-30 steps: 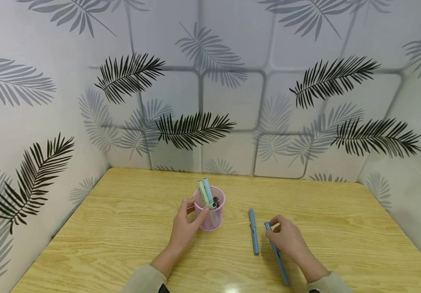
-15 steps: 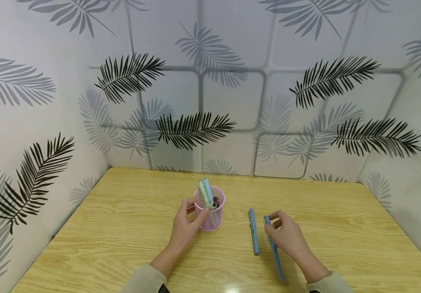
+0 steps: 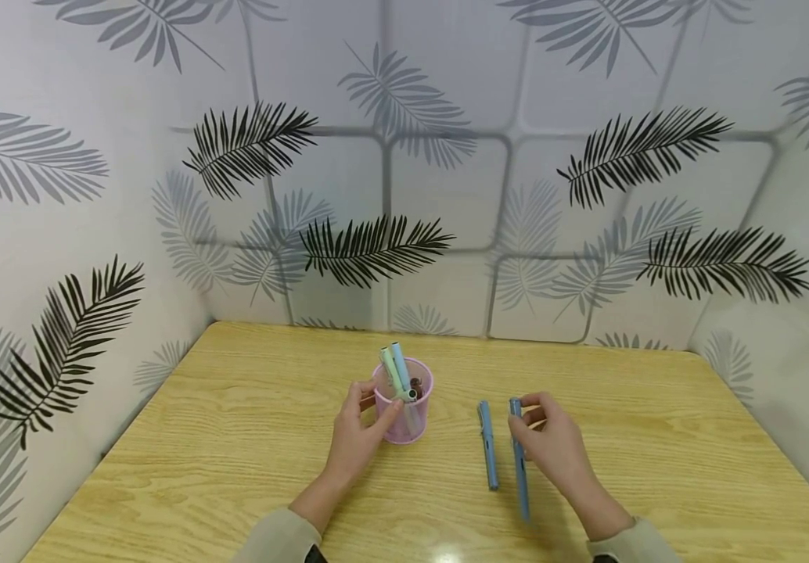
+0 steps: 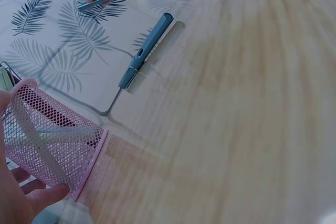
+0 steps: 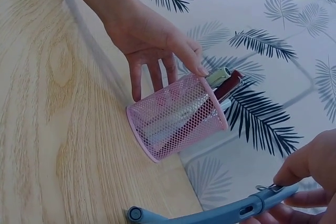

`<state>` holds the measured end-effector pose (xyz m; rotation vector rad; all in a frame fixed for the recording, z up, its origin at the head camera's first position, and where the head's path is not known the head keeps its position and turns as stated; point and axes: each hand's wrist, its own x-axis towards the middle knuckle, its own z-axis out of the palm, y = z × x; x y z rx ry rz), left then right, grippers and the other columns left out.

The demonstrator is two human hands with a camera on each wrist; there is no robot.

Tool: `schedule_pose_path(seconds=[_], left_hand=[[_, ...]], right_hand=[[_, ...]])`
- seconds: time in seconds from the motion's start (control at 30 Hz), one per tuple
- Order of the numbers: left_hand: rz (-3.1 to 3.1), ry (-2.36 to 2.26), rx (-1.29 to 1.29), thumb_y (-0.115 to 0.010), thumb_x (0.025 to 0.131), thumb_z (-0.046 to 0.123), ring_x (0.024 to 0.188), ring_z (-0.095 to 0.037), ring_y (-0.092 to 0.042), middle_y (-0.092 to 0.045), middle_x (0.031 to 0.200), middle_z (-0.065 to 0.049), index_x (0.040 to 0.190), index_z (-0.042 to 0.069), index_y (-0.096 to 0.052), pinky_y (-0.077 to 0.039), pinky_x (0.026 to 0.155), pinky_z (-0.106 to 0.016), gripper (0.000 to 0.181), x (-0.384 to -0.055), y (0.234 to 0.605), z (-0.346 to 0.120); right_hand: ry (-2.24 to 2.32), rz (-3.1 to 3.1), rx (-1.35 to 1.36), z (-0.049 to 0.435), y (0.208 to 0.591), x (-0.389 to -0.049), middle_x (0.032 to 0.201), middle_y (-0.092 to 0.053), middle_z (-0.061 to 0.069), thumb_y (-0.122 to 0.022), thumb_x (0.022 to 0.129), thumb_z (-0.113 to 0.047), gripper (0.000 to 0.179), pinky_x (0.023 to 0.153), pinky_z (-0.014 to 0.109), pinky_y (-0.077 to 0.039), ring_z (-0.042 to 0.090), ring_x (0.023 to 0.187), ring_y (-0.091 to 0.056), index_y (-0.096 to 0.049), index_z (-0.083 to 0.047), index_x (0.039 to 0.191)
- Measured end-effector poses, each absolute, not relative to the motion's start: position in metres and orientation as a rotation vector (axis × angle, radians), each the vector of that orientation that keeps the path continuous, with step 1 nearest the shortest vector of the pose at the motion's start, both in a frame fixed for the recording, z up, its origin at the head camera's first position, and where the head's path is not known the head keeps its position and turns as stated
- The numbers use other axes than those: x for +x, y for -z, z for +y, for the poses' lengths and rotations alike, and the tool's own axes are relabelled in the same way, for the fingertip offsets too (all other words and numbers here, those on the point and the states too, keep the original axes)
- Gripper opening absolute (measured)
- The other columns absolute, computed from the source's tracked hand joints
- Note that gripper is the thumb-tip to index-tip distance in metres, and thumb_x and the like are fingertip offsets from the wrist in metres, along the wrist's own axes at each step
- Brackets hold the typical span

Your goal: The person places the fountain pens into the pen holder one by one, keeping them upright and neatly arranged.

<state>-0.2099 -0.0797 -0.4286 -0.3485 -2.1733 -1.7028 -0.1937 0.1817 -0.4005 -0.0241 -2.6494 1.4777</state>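
My left hand [image 3: 352,439] grips the side of a pink mesh pen holder [image 3: 400,428] standing on the table, thumb near its rim. Several pens lean inside, among them a pale green one [image 3: 392,371], a light blue one [image 3: 400,364] and a dark red one [image 5: 229,84]. To the right, my right hand [image 3: 558,452] pinches a blue pen [image 3: 520,474] near its clip end, with the far end hanging toward the front of the table. Just left of that pen, a second blue pen [image 3: 489,452] lies on the wood, its clip end pointing to the back.
The wood-grain table [image 3: 249,391] meets walls covered in leaf-patterned sheeting [image 3: 447,195] at its back and sides. A bright glare spot shows on the table's front edge.
My right hand has moved slightly toward the back with its blue pen, which has swung more upright in view and now runs nearly parallel to the lying one. The left hand has stayed still.
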Motion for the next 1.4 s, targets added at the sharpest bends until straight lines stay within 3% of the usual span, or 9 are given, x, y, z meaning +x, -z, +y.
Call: schedule_pose_path(seconds=[0.77, 1.1, 1.4], left_hand=[[-2.182, 1.715, -0.337, -0.066, 0.088, 0.016, 0.109, -0.042, -0.051, -0.052, 0.119, -0.026, 0.117, -0.005, -0.047, -0.044, 0.088, -0.057, 0.041, -0.210, 0.428, -0.080], [-2.174, 1.705, -0.341, -0.066, 0.087, 0.015, 0.109, -0.042, -0.051, -0.052, 0.119, -0.025, 0.117, -0.004, -0.047, -0.045, 0.087, -0.057, 0.040, -0.211, 0.429, -0.079], [-2.171, 1.702, -0.341, -0.066, 0.087, 0.014, 0.109, -0.042, -0.051, -0.052, 0.119, -0.025, 0.115, -0.004, -0.047, -0.046, 0.085, -0.056, 0.039, -0.210, 0.429, -0.079]], right_hand=[[-1.548, -2.503, 0.014, 0.174, 0.391, -0.199, 0.094, -0.056, 0.014, -0.061, 0.089, -0.014, 0.031, 0.059, 0.036, -0.056, 0.021, 0.073, -0.057, -0.052, -0.005, 0.117], [-1.571, -2.459, 0.019, 0.168, 0.385, -0.200, 0.094, -0.057, 0.014, -0.063, 0.088, -0.014, 0.031, 0.054, 0.026, -0.053, 0.019, 0.073, -0.057, -0.053, -0.006, 0.116], [-1.622, -2.408, 0.033, 0.163, 0.381, -0.204, 0.095, -0.055, 0.013, -0.062, 0.088, -0.012, 0.028, 0.058, 0.032, -0.056, 0.019, 0.075, -0.056, -0.053, -0.006, 0.114]])
